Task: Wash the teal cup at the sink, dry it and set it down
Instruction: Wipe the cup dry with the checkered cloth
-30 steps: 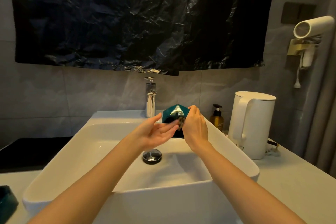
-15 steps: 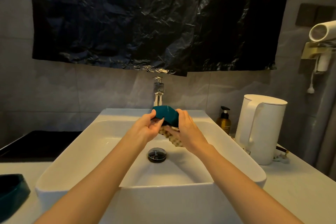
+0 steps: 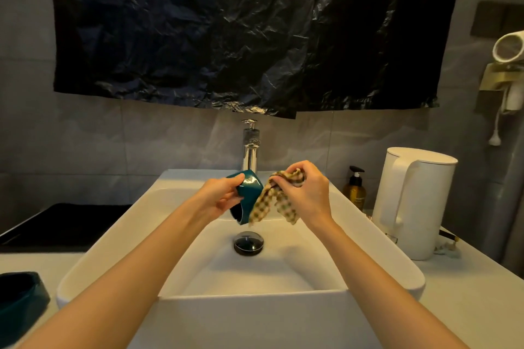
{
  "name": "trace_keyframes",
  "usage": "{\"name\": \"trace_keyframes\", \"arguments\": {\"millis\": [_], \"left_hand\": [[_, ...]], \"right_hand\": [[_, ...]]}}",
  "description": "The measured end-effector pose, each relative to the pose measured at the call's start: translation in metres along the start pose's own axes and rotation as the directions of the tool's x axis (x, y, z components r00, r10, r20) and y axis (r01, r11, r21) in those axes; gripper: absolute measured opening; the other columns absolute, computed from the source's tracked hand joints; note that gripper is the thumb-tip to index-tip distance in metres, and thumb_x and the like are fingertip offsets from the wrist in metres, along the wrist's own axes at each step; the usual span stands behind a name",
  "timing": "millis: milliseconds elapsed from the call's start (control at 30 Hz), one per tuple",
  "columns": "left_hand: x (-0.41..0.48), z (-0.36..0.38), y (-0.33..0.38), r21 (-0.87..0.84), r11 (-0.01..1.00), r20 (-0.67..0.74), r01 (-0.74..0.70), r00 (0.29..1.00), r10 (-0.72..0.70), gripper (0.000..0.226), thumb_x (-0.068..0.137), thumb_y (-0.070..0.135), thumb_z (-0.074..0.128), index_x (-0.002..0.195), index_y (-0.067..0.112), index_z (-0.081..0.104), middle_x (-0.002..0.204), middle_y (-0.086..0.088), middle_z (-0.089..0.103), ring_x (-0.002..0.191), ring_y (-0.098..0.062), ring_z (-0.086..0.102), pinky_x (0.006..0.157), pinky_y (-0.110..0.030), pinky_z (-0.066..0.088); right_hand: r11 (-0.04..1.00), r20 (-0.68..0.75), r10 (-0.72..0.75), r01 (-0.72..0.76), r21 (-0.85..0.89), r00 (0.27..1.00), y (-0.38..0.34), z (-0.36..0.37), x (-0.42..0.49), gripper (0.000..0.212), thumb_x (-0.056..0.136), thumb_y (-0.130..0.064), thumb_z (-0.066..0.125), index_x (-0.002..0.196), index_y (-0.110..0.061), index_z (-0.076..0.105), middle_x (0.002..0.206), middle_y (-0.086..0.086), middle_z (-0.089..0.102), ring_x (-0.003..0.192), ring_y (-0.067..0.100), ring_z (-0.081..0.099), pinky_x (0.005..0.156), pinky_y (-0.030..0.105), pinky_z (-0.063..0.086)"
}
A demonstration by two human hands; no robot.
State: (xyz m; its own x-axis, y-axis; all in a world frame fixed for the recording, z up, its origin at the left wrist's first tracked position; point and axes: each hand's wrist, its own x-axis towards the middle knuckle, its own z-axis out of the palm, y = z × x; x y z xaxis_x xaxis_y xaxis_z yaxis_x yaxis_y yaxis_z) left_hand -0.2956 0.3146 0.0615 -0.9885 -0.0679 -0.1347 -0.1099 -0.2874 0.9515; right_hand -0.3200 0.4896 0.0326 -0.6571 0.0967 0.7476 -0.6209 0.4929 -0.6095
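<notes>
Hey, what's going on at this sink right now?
A person holds a teal cup, tipped over, in the left hand above the white sink. The right hand grips a bunched checked cloth right beside it, ends hanging down. No water shows at the tap, so this looks like drying; the cup isn't set down yet.

The left grip (image 3: 218,197) and right grip (image 3: 309,193), pressed together around the teal cup (image 3: 249,187) a second ago, now stand apart over the sink (image 3: 255,320). The left grip alone holds the cup, which has turned so its mouth faces down and toward the person. The right grip has drawn the checked cloth (image 3: 272,204) out to the right, bunched in its fingers, the ends hanging just beside the cup.
</notes>
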Motion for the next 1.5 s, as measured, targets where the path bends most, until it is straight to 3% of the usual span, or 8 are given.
{"name": "trace_keyframes", "arguments": {"millis": [200,367,500,700,800,1000,1200,1500], "left_hand": [[0.005,0.002,-0.012,0.160,0.986,-0.013,-0.055,0.998,0.058,0.011,0.091,0.016,0.059,0.095,0.008,0.054,0.116,-0.016,0.061,0.104,-0.026,0.059,0.085,-0.032,0.050],[0.002,0.000,-0.016,0.325,0.939,0.073,-0.109,0.993,0.090,0.018,0.093,0.023,0.055,0.100,0.007,0.055,0.115,-0.014,0.060,0.110,-0.025,0.055,0.088,-0.032,0.049],[0.001,0.003,-0.023,0.393,0.906,0.200,-0.160,0.976,0.085,0.031,0.093,0.024,0.053,0.112,-0.001,0.055,0.102,-0.008,0.066,0.098,-0.018,0.061,0.070,-0.022,0.053],[0.002,0.003,-0.021,0.334,0.925,0.203,-0.183,0.972,0.119,0.028,0.095,0.022,0.051,0.113,0.001,0.056,0.102,-0.010,0.066,0.098,-0.019,0.061,0.072,-0.023,0.053],[0.004,-0.001,-0.019,0.313,0.930,0.167,-0.195,0.975,0.148,0.024,0.095,0.019,0.052,0.111,0.003,0.056,0.108,-0.013,0.064,0.108,-0.026,0.058,0.084,-0.031,0.049],[0.007,-0.001,-0.022,0.366,0.904,0.162,-0.221,0.972,0.172,0.027,0.094,0.020,0.053,0.115,0.003,0.057,0.115,-0.014,0.064,0.113,-0.028,0.057,0.093,-0.037,0.049],[0.001,0.001,-0.028,0.467,0.827,0.328,-0.313,0.930,0.167,0.021,0.093,0.025,0.055,0.111,0.014,0.058,0.109,-0.007,0.066,0.105,-0.022,0.060,0.081,-0.031,0.054],[-0.004,0.000,-0.027,0.495,0.787,0.351,-0.368,0.913,0.206,0.007,0.094,0.025,0.054,0.097,0.020,0.058,0.095,0.000,0.066,0.094,-0.015,0.061,0.073,-0.023,0.052]], "right_hand": [[0.999,0.237,0.007,-0.020,0.049,0.971,-0.006,0.010,-0.015,0.044,0.086,-0.015,0.068,0.114,-0.023,0.035,0.101,-0.008,0.062,0.082,-0.001,0.059,0.069,0.006,0.049],[0.994,0.059,0.036,-0.042,0.096,0.998,-0.015,0.007,-0.011,0.036,0.079,-0.023,0.075,0.099,-0.020,0.044,0.117,-0.008,0.064,0.092,0.000,0.057,0.068,0.005,0.048],[0.998,-0.096,-0.014,0.020,0.065,0.995,-0.016,0.005,-0.006,0.034,0.073,-0.027,0.080,0.095,-0.020,0.055,0.120,-0.012,0.051,0.096,0.001,0.052,0.072,0.003,0.044],[0.998,0.230,-0.066,0.067,0.003,0.971,-0.008,0.015,-0.014,0.034,0.089,-0.030,0.065,0.120,-0.022,0.056,0.112,-0.005,0.062,0.102,0.008,0.055,0.088,0.024,0.051],[0.994,0.343,-0.104,0.108,0.010,0.933,-0.010,0.014,-0.016,0.041,0.095,-0.019,0.057,0.134,-0.022,0.049,0.127,-0.003,0.058,0.110,0.004,0.050,0.090,0.010,0.044],[0.972,0.335,-0.173,0.216,-0.093,0.926,-0.009,0.008,-0.017,0.039,0.093,-0.008,0.056,0.129,-0.021,0.053,0.120,0.000,0.050,0.102,0.006,0.046,0.078,0.000,0.041],[0.989,0.276,-0.043,0.080,-0.126,0.960,-0.008,0.008,-0.010,0.025,0.096,-0.017,0.050,0.119,-0.012,0.058,0.110,0.000,0.047,0.097,0.009,0.047,0.089,0.030,0.052],[0.982,0.303,-0.133,0.167,-0.091,0.944,-0.007,0.006,-0.010,0.023,0.101,-0.017,0.040,0.120,-0.022,0.051,0.114,-0.001,0.052,0.104,0.013,0.051,0.086,0.016,0.045]]}}
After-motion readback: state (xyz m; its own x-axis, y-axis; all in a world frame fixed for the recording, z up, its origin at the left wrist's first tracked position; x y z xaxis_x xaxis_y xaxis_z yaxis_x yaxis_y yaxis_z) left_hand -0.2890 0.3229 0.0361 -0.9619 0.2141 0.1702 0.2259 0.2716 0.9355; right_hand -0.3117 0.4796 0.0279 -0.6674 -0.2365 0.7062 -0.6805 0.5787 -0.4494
